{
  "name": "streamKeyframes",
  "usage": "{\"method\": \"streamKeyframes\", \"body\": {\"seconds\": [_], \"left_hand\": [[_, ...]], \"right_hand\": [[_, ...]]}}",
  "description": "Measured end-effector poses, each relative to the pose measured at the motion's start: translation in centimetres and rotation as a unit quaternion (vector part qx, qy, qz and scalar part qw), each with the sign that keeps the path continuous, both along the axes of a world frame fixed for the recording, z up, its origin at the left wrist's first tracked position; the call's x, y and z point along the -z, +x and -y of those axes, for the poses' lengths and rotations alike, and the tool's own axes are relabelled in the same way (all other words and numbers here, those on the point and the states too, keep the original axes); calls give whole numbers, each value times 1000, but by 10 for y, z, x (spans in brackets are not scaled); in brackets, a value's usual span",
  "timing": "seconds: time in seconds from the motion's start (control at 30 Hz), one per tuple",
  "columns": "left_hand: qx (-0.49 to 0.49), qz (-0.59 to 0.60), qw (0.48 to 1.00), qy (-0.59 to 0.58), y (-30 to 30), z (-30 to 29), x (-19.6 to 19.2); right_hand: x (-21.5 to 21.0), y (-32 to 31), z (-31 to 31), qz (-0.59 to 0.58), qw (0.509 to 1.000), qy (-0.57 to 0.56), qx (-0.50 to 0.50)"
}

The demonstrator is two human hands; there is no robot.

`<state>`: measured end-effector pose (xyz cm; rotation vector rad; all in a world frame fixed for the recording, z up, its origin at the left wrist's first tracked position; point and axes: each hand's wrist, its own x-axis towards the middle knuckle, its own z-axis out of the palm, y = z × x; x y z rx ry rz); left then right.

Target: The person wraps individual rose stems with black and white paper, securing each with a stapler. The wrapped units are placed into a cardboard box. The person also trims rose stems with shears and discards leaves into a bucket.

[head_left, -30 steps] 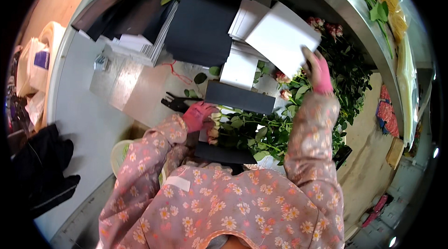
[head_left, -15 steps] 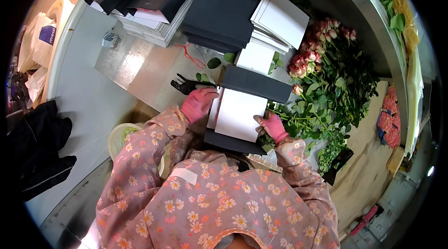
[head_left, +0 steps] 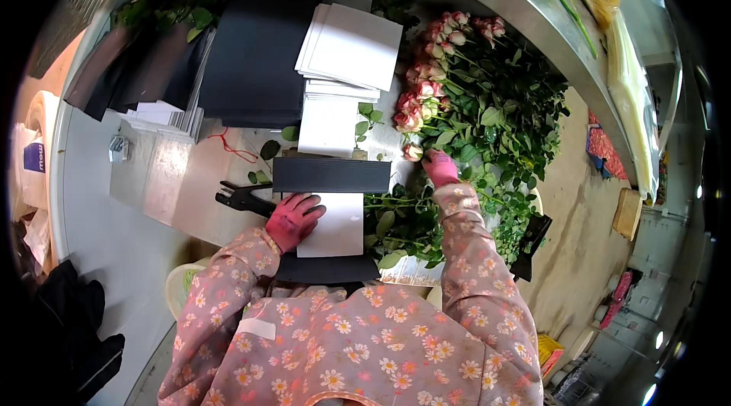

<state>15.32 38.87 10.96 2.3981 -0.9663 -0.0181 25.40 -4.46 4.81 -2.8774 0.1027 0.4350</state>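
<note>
Since the earlier frame, right hand [head_left: 439, 168] has moved from the white card [head_left: 341, 227] to the roses [head_left: 411, 118]; left hand [head_left: 295, 221] has shifted onto the card. Near: card lies flat between two black strips [head_left: 327, 270], leafy stems [head_left: 403, 225] at its right. Left hand spread, fingers over card's left part; light pressure should prevent sliding. Farther right: right hand at roses' near end; cannot tell whether closed. Advisable: grip stems below blooms, sparing petals. Far: stacked white cards [head_left: 358, 41].

Smooth white card [head_left: 340, 227], shiny metal tabletop [head_left: 161, 181]
</note>
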Motion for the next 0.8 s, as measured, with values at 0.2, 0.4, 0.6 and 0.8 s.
{"method": "streamKeyframes", "body": {"seconds": [0.2, 0.4, 0.6, 0.8], "left_hand": [[-17, -8, 1000, 7, -5, -6, 8], [5, 17, 1000, 8, -3, -10, 12], [52, 25, 998, 3, 7, -15, 5], [10, -7, 999, 30, 1, -10, 5]], "right_hand": [[-197, -26, -11, 194, 980, -25, -45], [-211, -113, -191, -85, 920, 227, -308], [-86, -138, -234, -224, 894, 201, -333], [-89, -133, -242, -240, 887, 178, -351]]}}
